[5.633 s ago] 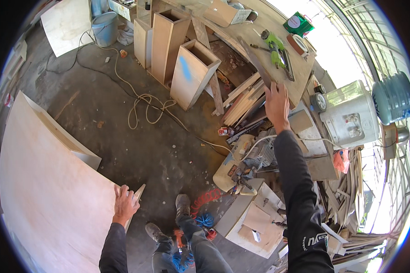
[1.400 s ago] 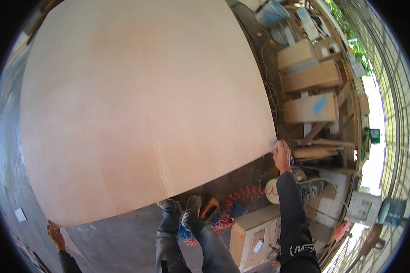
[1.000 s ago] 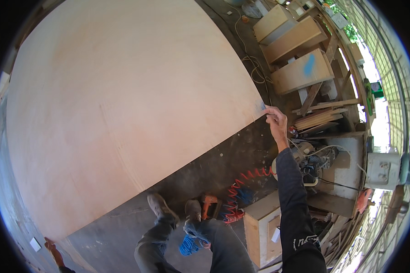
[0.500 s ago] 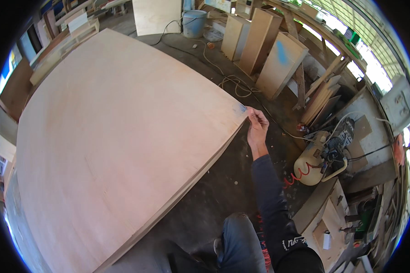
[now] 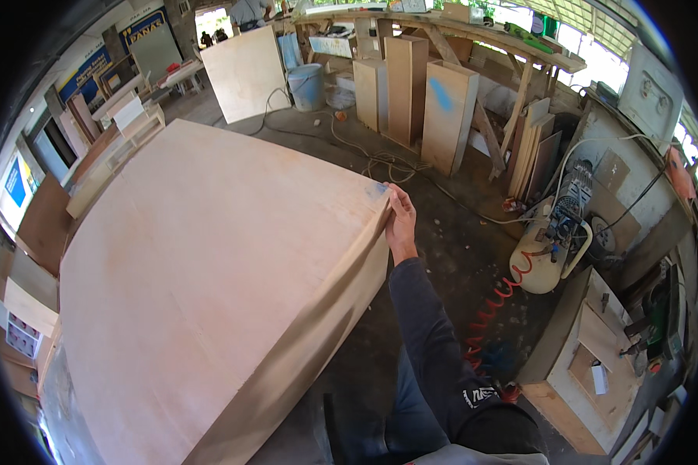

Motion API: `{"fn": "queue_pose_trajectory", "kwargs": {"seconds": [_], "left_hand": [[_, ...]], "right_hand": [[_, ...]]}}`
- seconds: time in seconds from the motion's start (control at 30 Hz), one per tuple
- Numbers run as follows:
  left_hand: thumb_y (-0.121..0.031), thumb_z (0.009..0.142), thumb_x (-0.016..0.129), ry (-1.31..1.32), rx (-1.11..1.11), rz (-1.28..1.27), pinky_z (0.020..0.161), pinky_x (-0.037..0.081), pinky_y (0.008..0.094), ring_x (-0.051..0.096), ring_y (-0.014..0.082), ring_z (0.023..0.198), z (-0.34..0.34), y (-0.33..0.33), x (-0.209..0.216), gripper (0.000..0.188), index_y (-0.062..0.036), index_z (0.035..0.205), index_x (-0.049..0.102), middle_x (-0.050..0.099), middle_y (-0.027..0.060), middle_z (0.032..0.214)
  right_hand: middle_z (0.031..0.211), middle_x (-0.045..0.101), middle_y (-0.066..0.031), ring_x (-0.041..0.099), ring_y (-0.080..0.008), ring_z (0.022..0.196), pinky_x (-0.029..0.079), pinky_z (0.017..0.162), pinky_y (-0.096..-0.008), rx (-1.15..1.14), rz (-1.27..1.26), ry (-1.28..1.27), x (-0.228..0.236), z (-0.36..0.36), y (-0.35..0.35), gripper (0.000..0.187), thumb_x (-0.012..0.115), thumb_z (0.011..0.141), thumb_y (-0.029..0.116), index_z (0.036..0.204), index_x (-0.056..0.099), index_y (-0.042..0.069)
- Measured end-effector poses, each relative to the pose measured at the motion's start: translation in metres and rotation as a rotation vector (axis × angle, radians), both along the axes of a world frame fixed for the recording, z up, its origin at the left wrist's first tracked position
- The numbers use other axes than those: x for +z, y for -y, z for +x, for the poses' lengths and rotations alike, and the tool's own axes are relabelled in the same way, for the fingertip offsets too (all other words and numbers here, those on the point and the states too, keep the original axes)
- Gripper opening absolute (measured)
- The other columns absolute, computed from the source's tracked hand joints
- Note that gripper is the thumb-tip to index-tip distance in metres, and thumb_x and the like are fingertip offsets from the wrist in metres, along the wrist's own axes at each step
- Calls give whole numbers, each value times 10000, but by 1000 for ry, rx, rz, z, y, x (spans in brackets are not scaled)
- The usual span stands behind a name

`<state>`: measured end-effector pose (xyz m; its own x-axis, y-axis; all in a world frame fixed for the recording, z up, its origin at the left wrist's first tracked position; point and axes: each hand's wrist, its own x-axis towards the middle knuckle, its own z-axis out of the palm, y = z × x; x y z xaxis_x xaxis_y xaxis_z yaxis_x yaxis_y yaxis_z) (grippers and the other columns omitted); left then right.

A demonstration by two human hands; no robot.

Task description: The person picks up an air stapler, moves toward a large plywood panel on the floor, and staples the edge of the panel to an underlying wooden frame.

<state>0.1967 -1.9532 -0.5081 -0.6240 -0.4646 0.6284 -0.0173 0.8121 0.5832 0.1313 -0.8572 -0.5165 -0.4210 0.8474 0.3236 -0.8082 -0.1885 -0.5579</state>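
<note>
A large pale plywood box fills the left and middle of the view. It has a broad smooth top and a deep side face along its right edge. Blue paint stains its far right corner. At that corner, my right hand has its fingers closed round the edge, fingertips at the rim of the top. My right forearm in a dark sleeve reaches up from the lower edge. My left hand is out of view.
An air compressor with a red coiled hose stands to the right. Cords lie on the floor beyond the box. Upright wooden boxes and a blue bucket stand farther back. A wooden cabinet sits lower right.
The view has tilted up, showing more of the workshop's far side. More of the box's side face shows. My right hand keeps hold of the same blue-stained corner.
</note>
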Motion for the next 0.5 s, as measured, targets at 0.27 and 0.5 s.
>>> {"fn": "queue_pose_trajectory", "kwargs": {"seconds": [0.27,0.5], "left_hand": [[-361,1040,403,-23,-23,53,1258,179,431,214,258,1526,-12,-10,2,562,-116,1546,398,301,41,1646],[-364,1033,415,6,-17,71,1268,148,431,178,273,1538,1,-12,0,574,-119,1551,392,294,44,1649]], "right_hand": [[1238,688,-122,637,-153,1104,476,1019,-304,21,-13,-23,9,2,6,205,676,974,101,1151,672,-1],[1250,687,-104,647,-180,1118,505,1019,-349,15,-31,-38,-2,-3,-3,222,652,989,124,1185,670,22]]}}
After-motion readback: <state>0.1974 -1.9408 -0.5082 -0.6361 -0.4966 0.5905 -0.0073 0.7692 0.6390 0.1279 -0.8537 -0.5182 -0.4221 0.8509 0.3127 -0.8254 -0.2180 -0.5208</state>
